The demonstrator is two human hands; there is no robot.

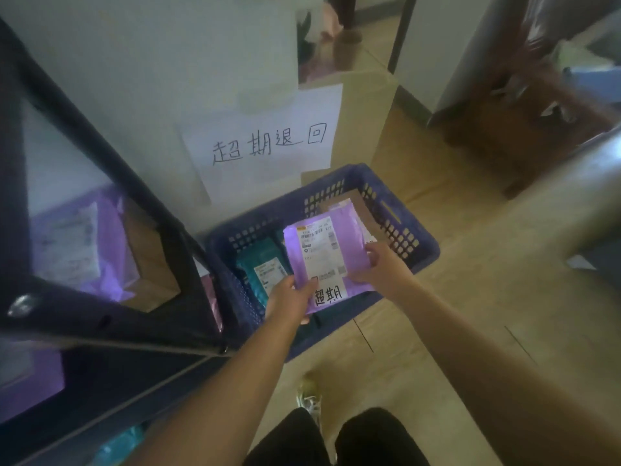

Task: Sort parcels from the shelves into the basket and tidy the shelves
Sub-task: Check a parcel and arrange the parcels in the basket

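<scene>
Both my hands, left and right, grip a purple parcel marked 超期 over the basket; sign reads 超期退回.

Two bare forearms, no sleeves showing, left hand and right hand without gloves, rings or watch in sight, black trousers over both knees, one pale lace-up shoe, blurred, on the near floor

Single head view, aimed forward and steeply down, basket seen close, shelf at left
</scene>
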